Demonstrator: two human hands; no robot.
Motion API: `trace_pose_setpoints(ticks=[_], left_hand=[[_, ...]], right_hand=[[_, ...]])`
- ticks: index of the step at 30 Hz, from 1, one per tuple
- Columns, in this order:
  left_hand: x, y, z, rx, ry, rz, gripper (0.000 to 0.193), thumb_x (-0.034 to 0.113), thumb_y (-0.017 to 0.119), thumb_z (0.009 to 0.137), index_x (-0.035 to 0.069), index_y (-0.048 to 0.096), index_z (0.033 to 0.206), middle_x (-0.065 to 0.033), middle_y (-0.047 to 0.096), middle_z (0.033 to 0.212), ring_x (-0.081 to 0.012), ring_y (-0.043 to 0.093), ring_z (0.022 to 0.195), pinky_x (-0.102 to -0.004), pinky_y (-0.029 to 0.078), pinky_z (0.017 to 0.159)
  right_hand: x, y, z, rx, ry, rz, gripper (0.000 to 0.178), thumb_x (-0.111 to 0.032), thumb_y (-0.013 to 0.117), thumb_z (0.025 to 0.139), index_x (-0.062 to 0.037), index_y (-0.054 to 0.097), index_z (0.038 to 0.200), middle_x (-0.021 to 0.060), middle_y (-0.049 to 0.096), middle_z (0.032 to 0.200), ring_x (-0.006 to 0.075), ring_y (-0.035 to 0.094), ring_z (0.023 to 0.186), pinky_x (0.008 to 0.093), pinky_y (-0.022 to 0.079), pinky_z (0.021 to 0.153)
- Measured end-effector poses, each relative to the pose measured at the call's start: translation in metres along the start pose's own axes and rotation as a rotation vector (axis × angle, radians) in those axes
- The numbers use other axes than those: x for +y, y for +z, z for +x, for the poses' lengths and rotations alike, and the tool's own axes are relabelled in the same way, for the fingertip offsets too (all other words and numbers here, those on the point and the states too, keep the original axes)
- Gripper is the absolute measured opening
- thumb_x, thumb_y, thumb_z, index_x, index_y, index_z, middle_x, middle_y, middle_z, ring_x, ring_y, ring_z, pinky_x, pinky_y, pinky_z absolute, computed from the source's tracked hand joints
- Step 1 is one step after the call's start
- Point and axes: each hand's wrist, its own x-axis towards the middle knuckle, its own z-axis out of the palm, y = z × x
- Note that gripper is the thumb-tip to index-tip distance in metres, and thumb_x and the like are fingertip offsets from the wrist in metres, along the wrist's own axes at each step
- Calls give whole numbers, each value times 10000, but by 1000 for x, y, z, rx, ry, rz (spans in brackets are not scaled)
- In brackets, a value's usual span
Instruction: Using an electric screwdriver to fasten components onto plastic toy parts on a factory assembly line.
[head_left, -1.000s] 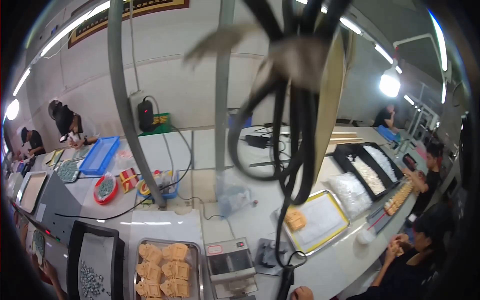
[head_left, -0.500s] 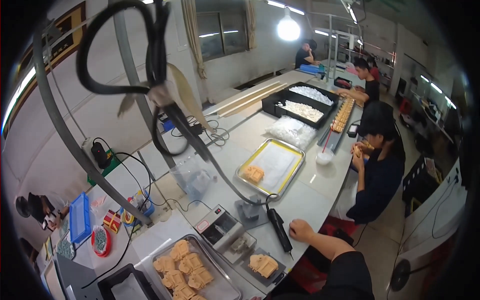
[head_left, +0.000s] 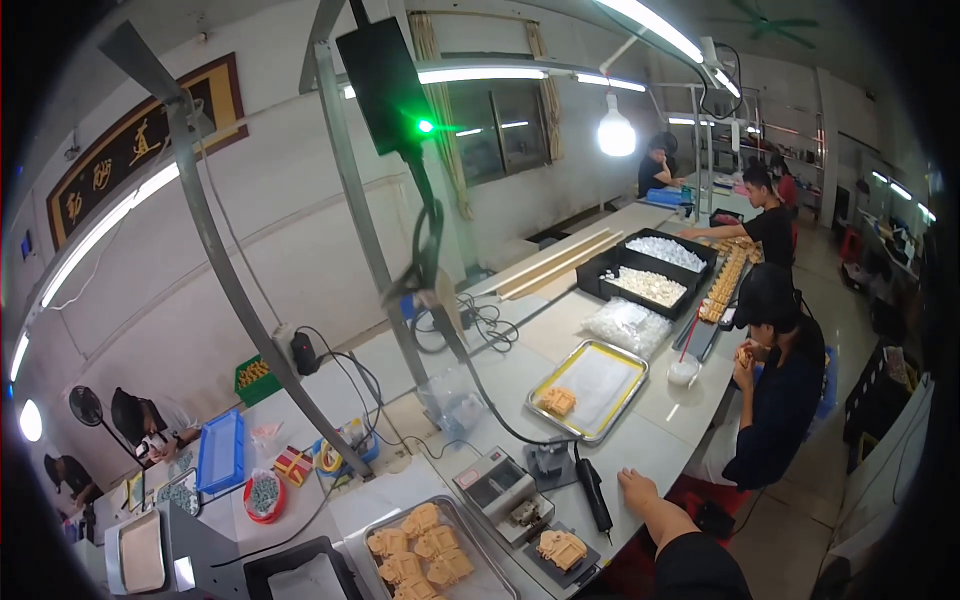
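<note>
My right hand (head_left: pixel 637 488) rests on the white tabletop near its right edge, holding nothing, with its fingers loosely stretched out. Just left of it lies a black pen-shaped corded tool (head_left: pixel 594 495). A tan moulded part (head_left: pixel 562 550) sits on a dark flat plate at the table's front edge. Beside that stands a small grey metal machine (head_left: pixel 502 492), with a dark grey stand (head_left: pixel 549 463) behind it. Several similar tan parts (head_left: pixel 436 541) lie in a metal tray (head_left: pixel 497 578) at the front. My left hand is out of view.
A yellow-bordered tray (head_left: pixel 637 388) holds one tan part (head_left: pixel 557 401). Beyond are a clear bag (head_left: pixel 627 326) and black bins (head_left: pixel 605 287). A hanging cable (head_left: pixel 470 375) and grey posts (head_left: pixel 215 240) cross the view. A co-worker (head_left: pixel 775 390) sits at the right.
The view has tilted up and swung left, so the bench things appear lower and further right. My right hand stays on the table by the corded tool, its fingers now less curled.
</note>
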Motion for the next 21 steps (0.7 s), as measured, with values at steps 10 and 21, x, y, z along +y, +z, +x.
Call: trace_pose_setpoints(ticks=[10, 21], left_hand=[[325, -106, -132, -753, 631, -281, 342, 219, 518, 822, 27, 502, 1105, -139, 551, 821, -224, 485, 732, -322, 369, 626], [665, -627, 70, 233, 916, -1574, 432, 155, 568, 778, 29, 423, 1166, -93, 493, 1119, -198, 448, 1070, -339, 306, 949]], right_hand=[[30, -76, 128, -947, -231, -43, 426, -418, 486, 812, -32, 644, 899, 162, 622, 954, 314, 571, 926, 404, 422, 833], [-72, -657, 269, 1708, -533, -18, 490, -40, 605, 767, -61, 439, 1227, 142, 505, 1187, 283, 500, 1063, 355, 372, 913]])
